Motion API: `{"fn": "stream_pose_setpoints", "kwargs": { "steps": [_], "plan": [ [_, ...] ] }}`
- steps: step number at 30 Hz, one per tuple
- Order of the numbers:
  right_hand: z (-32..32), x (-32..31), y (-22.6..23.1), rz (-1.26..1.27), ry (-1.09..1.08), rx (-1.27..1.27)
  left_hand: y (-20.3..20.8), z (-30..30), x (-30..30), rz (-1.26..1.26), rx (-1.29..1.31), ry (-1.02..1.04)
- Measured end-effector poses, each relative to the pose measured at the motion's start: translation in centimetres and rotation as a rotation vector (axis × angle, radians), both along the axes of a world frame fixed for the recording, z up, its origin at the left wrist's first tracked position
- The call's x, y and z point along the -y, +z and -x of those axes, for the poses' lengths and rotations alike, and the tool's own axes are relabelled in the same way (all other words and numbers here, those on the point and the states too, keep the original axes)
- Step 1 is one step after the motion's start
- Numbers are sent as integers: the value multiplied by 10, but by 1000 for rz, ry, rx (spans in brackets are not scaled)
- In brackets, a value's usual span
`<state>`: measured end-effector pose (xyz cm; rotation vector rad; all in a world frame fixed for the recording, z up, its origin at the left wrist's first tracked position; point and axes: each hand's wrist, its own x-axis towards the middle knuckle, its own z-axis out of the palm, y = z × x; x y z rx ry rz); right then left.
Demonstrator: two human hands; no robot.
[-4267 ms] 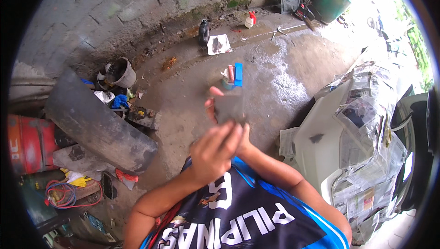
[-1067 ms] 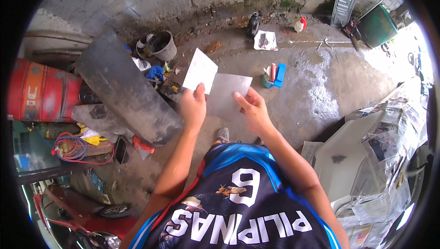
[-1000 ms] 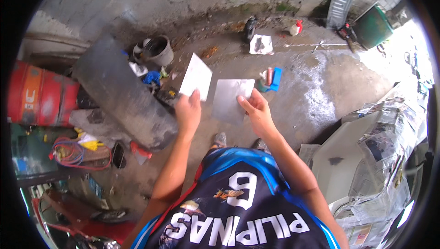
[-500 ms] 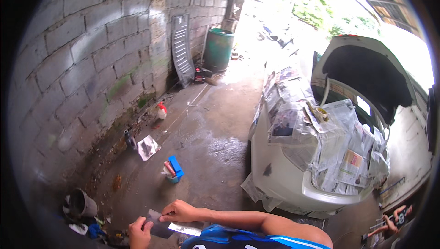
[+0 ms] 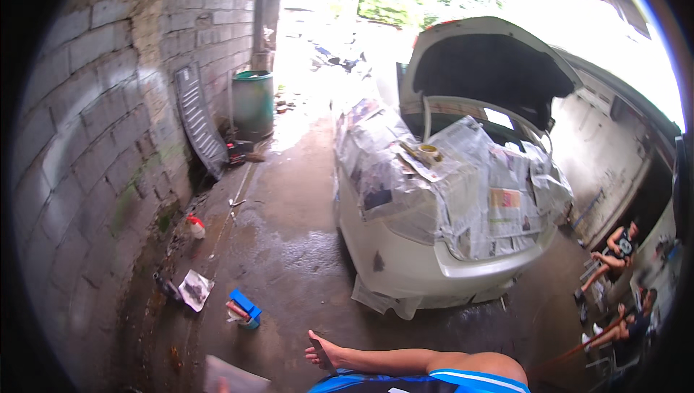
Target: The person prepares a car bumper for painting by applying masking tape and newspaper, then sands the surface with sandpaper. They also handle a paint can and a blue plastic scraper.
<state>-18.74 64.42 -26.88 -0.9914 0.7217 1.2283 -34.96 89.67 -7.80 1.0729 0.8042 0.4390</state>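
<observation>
Parted now, my hands were together over the sheets half a second ago; the view has swung right, bringing the newspaper-draped car toward the middle. My left hand is blurred and mostly cut off by the lower edge, with a pale grey sheet at it; I cannot tell how firmly it grips. My right hand is well apart from it, a thin dark piece lying against it nearly edge-on; its hold is unclear too. I judge the step to be separating sheets; next probably calls for settling one flat in the hand.
</observation>
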Motion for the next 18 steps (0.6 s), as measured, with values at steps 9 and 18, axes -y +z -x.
{"fn": "stream_pose_setpoints", "kwargs": {
  "steps": [9, 18],
  "plan": [
    [5, -56, 62, -555, -113, 411, -52, -73, 121, -1118, 40, -388],
    [4, -33, 37, 367, -74, 706, -48, -85, 94, -981, 92, -234]
  ]
}}
